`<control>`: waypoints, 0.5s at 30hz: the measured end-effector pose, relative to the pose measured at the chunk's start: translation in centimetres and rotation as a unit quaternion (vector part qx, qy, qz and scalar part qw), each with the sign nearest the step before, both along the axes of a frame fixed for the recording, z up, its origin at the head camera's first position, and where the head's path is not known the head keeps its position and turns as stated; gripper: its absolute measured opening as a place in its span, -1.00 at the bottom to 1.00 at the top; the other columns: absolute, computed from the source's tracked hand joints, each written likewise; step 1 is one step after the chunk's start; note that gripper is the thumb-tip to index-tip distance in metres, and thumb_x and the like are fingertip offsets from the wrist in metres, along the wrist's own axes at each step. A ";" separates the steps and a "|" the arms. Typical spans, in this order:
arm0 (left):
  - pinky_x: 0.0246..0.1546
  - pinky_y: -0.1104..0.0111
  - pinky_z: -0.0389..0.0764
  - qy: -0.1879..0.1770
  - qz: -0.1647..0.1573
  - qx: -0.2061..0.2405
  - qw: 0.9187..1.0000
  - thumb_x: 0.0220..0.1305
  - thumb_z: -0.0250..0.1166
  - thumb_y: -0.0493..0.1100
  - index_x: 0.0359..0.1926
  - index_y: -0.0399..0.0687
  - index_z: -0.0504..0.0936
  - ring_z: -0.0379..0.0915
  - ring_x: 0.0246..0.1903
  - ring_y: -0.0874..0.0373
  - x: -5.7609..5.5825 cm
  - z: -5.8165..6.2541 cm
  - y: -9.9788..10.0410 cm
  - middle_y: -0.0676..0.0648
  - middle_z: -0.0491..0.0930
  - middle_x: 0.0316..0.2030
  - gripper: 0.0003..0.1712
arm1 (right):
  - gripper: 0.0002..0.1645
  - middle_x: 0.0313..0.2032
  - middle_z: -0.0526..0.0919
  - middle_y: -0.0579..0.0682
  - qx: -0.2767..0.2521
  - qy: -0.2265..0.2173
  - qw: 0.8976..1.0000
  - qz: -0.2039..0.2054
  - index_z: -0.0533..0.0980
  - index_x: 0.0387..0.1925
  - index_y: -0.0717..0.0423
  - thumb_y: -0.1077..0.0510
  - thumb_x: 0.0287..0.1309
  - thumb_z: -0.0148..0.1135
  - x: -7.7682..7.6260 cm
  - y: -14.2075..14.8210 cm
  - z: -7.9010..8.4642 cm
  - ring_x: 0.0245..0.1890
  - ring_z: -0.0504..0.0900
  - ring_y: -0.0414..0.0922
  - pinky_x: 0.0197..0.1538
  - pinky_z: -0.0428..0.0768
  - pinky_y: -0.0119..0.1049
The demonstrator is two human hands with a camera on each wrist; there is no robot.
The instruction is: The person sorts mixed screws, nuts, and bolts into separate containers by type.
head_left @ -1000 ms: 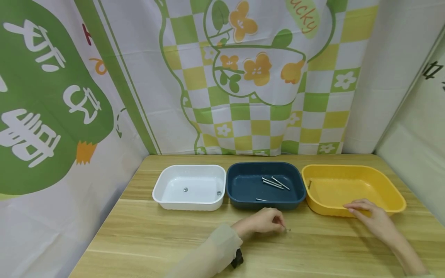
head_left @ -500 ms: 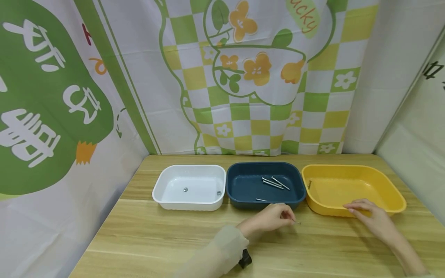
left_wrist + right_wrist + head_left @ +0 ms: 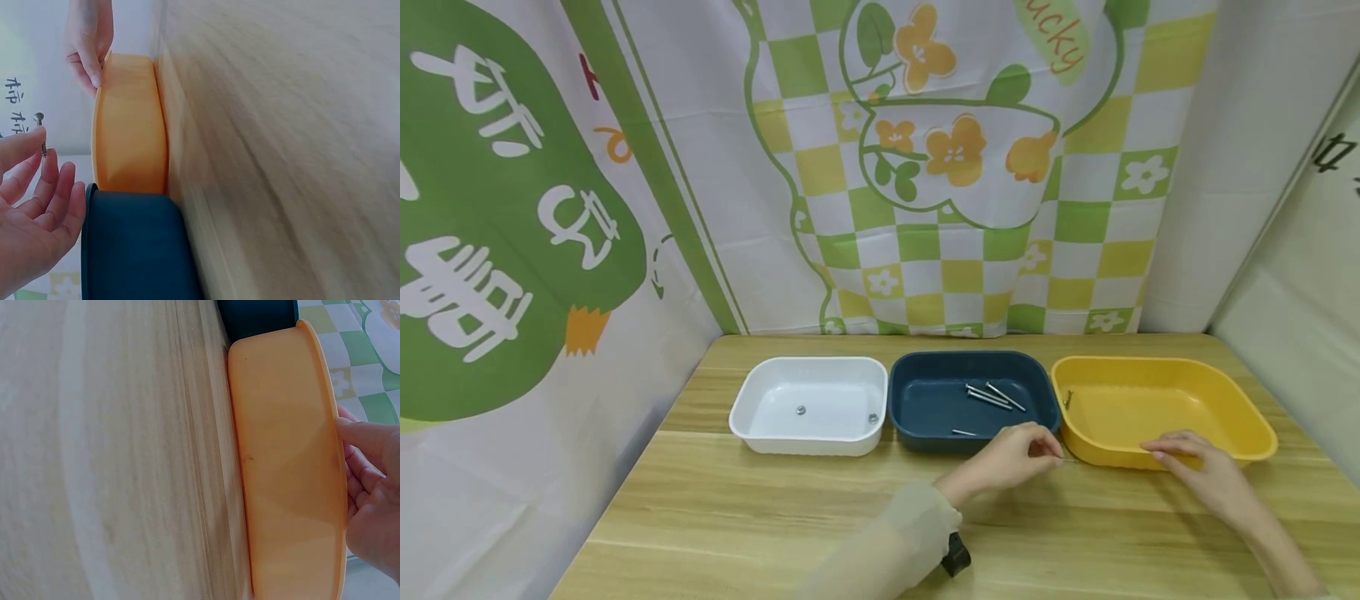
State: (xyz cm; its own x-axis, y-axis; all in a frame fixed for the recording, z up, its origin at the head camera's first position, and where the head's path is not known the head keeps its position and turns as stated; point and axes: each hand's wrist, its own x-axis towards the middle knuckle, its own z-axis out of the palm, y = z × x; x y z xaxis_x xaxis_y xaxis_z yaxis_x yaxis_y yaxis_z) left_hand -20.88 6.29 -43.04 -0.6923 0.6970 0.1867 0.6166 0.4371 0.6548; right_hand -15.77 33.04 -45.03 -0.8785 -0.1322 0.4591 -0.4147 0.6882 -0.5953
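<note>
My left hand (image 3: 1017,457) pinches a small screw (image 3: 39,117) between thumb and fingertip, its threaded tip showing below the thumb in the left wrist view. That hand is above the table, in front of the seam between the dark blue bin (image 3: 917,433) and the yellow bin (image 3: 1108,457). The right hand (image 3: 1206,475) grips the yellow bin's front rim, thumb outside and fingers over the inner side, as the right wrist view shows. Inside the yellow bin a small brass-coloured screw (image 3: 1067,398) lies by the left wall.
Several long metal screws or bolts (image 3: 988,395) lie in the blue bin. Left of it stands a white bin (image 3: 808,446) with two small metal nuts (image 3: 801,410). All three bins stand side by side on the wooden table (image 3: 737,517), before a patterned curtain (image 3: 962,242).
My left hand has moved right and slightly away from me, carrying the screw from in front of the blue bin to near the yellow bin's left corner. The right hand stays put.
</note>
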 end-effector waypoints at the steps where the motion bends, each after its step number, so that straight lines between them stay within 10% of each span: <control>1: -0.44 0.73 0.30 -0.002 0.004 0.001 1.000 0.14 0.21 -0.17 -0.34 -0.03 0.58 0.26 -0.48 0.50 0.0 0.1 0.2 0.18 0.45 -0.47 -0.93 | -0.87 -0.32 0.47 -0.42 -0.001 0.001 1.000 0.001 0.57 -0.33 0.23 0.35 0.02 0.17 0.0 0.0 0.0 -0.23 0.26 -0.66 -0.18 0.09 -0.80; 15: -0.44 0.73 0.28 0.015 0.037 0.028 0.999 0.14 0.21 -0.17 -0.36 -0.02 0.59 0.27 -0.48 0.50 -0.9 0.4 1.7 0.16 0.43 -0.48 -0.95 | -0.88 -0.31 0.45 -0.44 -0.008 0.008 1.000 0.001 0.57 -0.34 0.24 0.33 0.03 0.18 0.0 -0.1 0.0 -0.21 0.25 -0.67 -0.17 0.07 -0.81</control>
State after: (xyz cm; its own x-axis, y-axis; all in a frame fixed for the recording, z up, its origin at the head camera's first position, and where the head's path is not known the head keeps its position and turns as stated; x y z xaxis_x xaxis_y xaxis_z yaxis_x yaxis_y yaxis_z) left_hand -21.73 7.99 -42.59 -0.7356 0.6314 0.2453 0.6032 0.4459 0.6613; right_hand -15.73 32.96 -45.08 -0.8703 -0.1270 0.4759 -0.4265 0.6776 -0.5991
